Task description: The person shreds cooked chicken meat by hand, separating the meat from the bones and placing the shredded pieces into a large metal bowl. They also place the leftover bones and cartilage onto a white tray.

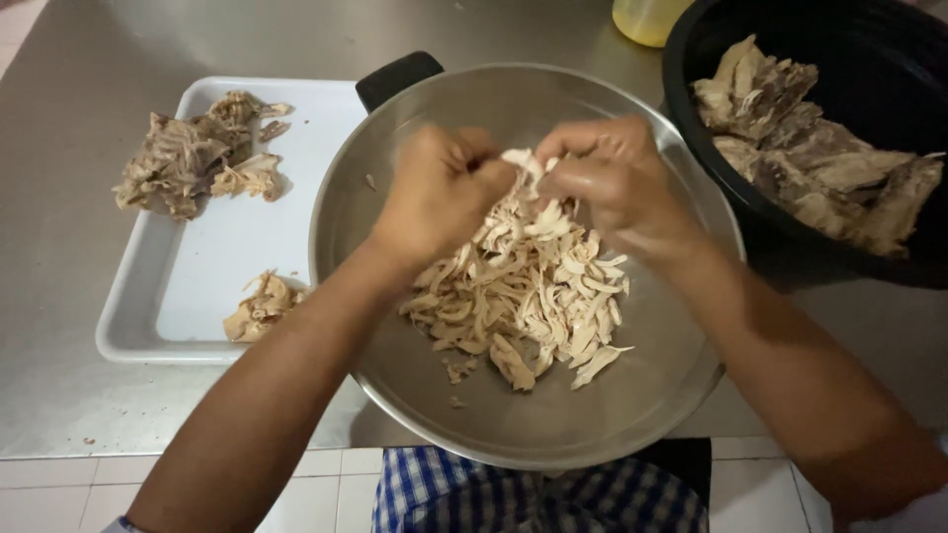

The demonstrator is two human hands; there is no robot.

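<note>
Over the round steel pan [632,415] at frame centre, left hand [439,192] and right hand [617,183] are each holding a closed grip on one pale chicken piece [520,163], letting shreds fall onto the heap [528,296].

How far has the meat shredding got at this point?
Done: a pile of shredded meat lies in the metal bowl. In hand: left hand and right hand pull apart one piece. Left: large cooked chunks in the black pot; scraps sit on the white tray.

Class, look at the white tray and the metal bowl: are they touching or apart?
Cannot tell. In the head view, the metal bowl overlaps the white tray at its right edge, hiding any contact or gap.
</note>
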